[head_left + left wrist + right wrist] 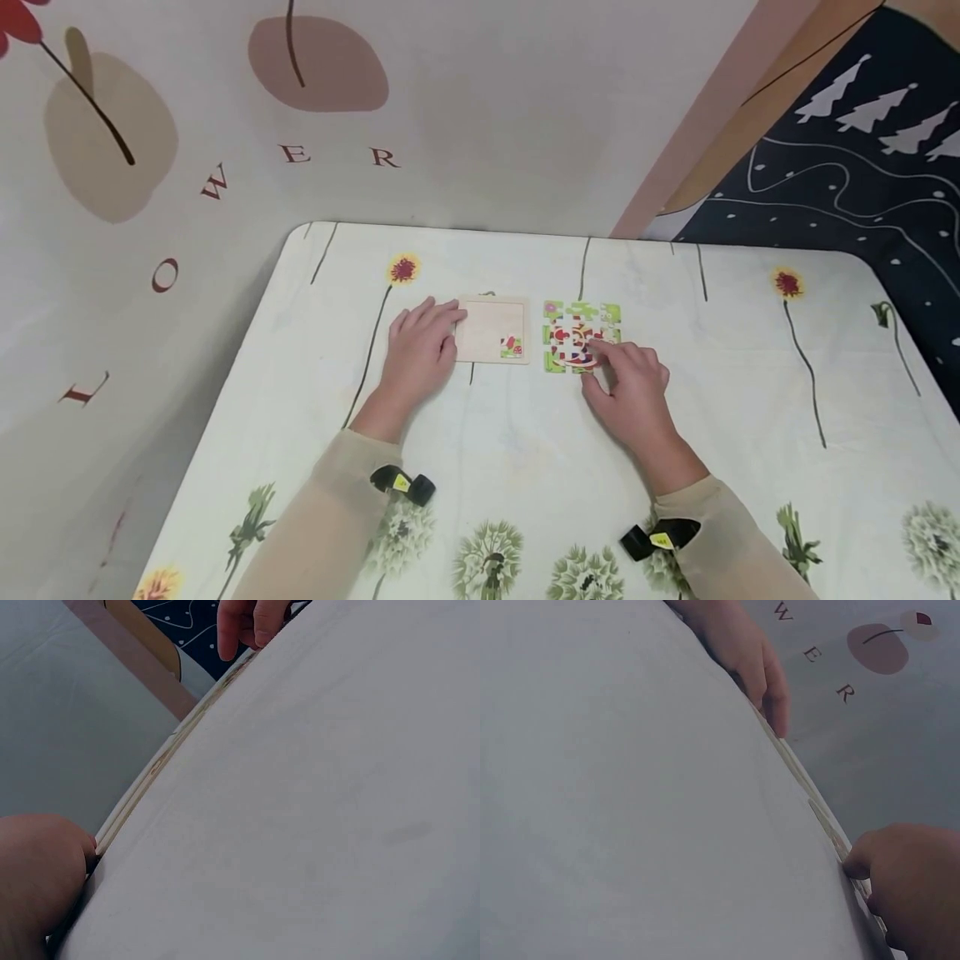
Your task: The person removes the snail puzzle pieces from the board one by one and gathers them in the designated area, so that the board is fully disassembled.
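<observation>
A square light-wood puzzle tray (487,321) lies on the table, with a few joined puzzle pieces (512,347) in its lower right corner. My left hand (422,346) rests at the tray's left edge, fingertips touching the rim. Right of the tray lies a square of loose jigsaw pieces (582,312), green at the border and red and white inside. Over its lower right part is my right hand (633,387), its index finger touching the pieces and its thumb apart near the bottom edge. Both wrist views show the hands and the flat puzzle edge-on; fingertip contact there is partly hidden.
A white cloth with printed flowers covers the table (480,442). Behind it hangs a pale curtain (510,117) with printed letters and fruit shapes. A dark cloth (847,183) with white trees is at the far right. Black straps with small devices sit on both sleeved wrists.
</observation>
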Demonstrator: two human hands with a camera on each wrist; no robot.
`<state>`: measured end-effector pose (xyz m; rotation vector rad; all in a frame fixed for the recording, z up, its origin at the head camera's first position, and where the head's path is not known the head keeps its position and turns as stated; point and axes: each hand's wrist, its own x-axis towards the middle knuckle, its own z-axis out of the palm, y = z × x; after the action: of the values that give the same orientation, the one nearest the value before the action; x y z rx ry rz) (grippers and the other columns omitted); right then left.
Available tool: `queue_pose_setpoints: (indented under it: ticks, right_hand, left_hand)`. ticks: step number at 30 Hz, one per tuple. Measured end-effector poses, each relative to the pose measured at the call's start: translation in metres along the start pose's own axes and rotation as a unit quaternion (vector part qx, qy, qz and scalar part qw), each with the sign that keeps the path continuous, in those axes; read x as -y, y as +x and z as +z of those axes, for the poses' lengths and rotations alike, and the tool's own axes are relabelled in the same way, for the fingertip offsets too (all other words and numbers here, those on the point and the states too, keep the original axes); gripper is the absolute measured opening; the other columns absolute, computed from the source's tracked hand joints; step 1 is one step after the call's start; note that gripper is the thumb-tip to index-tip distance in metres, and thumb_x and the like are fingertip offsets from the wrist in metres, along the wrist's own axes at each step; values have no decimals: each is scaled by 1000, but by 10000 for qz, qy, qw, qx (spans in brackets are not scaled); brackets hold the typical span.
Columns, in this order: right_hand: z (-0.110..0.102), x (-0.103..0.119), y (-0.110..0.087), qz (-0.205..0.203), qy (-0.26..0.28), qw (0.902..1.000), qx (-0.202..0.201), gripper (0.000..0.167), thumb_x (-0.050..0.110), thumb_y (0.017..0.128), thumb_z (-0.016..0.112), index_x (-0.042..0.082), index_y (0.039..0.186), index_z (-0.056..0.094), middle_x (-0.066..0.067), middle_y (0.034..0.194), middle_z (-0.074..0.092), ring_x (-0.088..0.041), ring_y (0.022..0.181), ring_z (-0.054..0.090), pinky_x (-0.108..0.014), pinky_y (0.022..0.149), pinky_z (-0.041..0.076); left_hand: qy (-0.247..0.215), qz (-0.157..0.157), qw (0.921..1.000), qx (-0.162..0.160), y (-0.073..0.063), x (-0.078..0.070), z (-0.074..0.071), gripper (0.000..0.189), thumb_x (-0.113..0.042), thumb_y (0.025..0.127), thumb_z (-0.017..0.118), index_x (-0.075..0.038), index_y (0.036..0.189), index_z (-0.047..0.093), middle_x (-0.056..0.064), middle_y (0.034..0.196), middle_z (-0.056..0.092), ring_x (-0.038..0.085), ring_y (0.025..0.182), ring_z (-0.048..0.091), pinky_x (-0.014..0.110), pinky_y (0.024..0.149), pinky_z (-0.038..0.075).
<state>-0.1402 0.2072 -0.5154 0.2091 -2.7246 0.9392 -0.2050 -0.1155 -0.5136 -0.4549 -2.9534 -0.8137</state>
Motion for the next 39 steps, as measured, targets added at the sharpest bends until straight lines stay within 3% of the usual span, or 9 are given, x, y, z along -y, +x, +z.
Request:
queue_pose_setpoints:
  ticks: [13, 20, 24, 29, 39]
  right_hand:
    - [1, 2, 2, 190, -57, 9997, 147, 53, 14, 92, 76, 4, 142, 63, -9, 107, 66, -40, 114, 49, -64, 97, 30]
    - [5, 13, 3, -155, 41, 9998, 103, 54, 21, 91, 76, 6, 141, 64, -11, 116, 67, -39, 116, 48, -61, 95, 30]
    - [11, 21, 6, -481, 52, 9988, 73, 47, 23, 92, 77, 7, 135, 69, -13, 123, 68, -40, 118, 49, -63, 95, 30]
    - [20, 31, 12, -869, -189, 9960, 98, 38, 24, 93, 78, 8, 128, 74, -12, 122, 66, -39, 117, 49, -63, 97, 30]
    - [43, 47, 22, -1057, -154, 9940, 252, 32, 24, 91, 83, 11, 120, 79, -11, 122, 63, -39, 117, 49, -65, 97, 32]
  left_hand:
    - [38, -36, 10000, 45, 1, 3, 3, 43, -16, 106, 50, -18, 147, 63, 0, 163, 50, 30, 159, 29, 60, 127, 11]
    - [52, -31, 10000, 53, 1, 3, 3, 43, -16, 106, 50, -18, 147, 63, 0, 163, 50, 30, 159, 29, 60, 127, 11]
    - [51, -29, 10000, 45, 1, 2, 2, 43, -17, 106, 50, -18, 147, 63, 0, 163, 50, 30, 159, 29, 59, 127, 12]
    - [49, -45, 10000, 30, 2, 0, 0, 43, -17, 106, 50, -17, 146, 64, 1, 162, 51, 31, 158, 29, 60, 126, 12]
    - [29, -57, 10000, 17, 2, 0, 1, 42, -16, 105, 50, -17, 145, 64, 0, 162, 52, 31, 158, 30, 60, 126, 12]
